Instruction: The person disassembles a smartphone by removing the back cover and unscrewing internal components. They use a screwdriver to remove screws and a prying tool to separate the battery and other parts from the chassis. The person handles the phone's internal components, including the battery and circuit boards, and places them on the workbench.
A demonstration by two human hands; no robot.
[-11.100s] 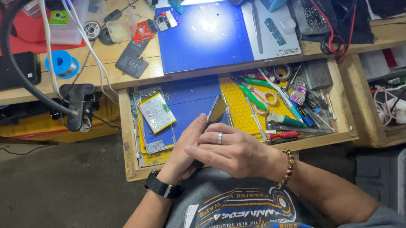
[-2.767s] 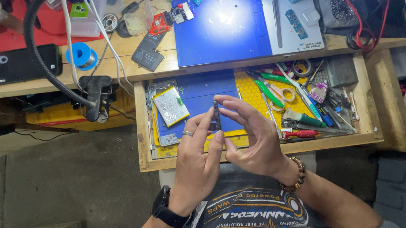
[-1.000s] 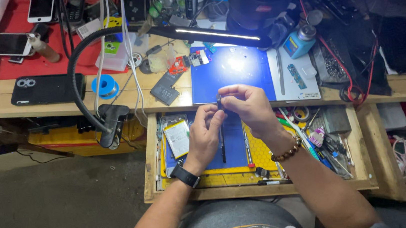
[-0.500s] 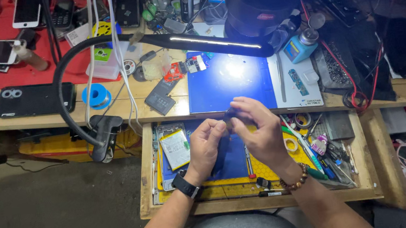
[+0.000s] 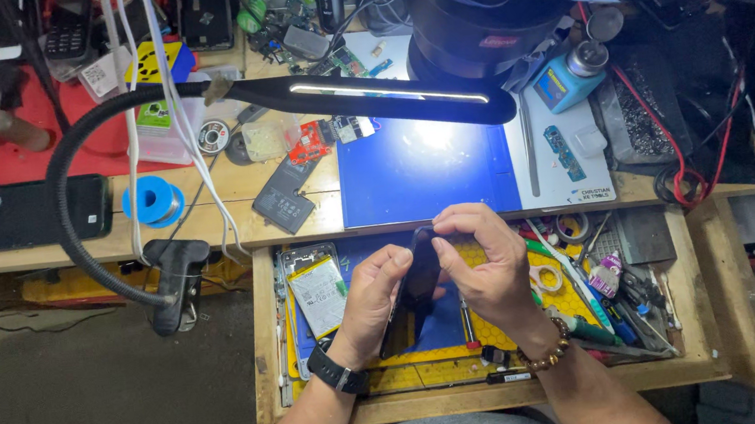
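Holding a dark phone (image 5: 415,285) on edge between both hands, above the open wooden drawer (image 5: 265,345) and just near of the bench's front edge. Gripping its left side with the left hand (image 5: 370,299), thumb curled up against the upper part of the phone, other fingers folded beneath and hidden, so hard telling how tightly closed. Pinching its far end with the right hand (image 5: 486,266), fingertips (image 5: 443,229) bunched together over the top corner, thumb pressing from the right side. Running lengthwise from far to near, with the phone's lower end dipping toward the blue and yellow mat (image 5: 428,333) in the drawer. Lying flat just left of the left hand, a phone battery (image 5: 319,293). Crowding the drawer's right part, tweezers, tape rolls and small tools (image 5: 605,286). Spreading on the bench beyond the hands, a blue work mat (image 5: 425,174) under the lit bar of a gooseneck lamp (image 5: 384,97). Resting far left on the bench, a black phone (image 5: 27,213) beside a blue tape roll (image 5: 152,200).
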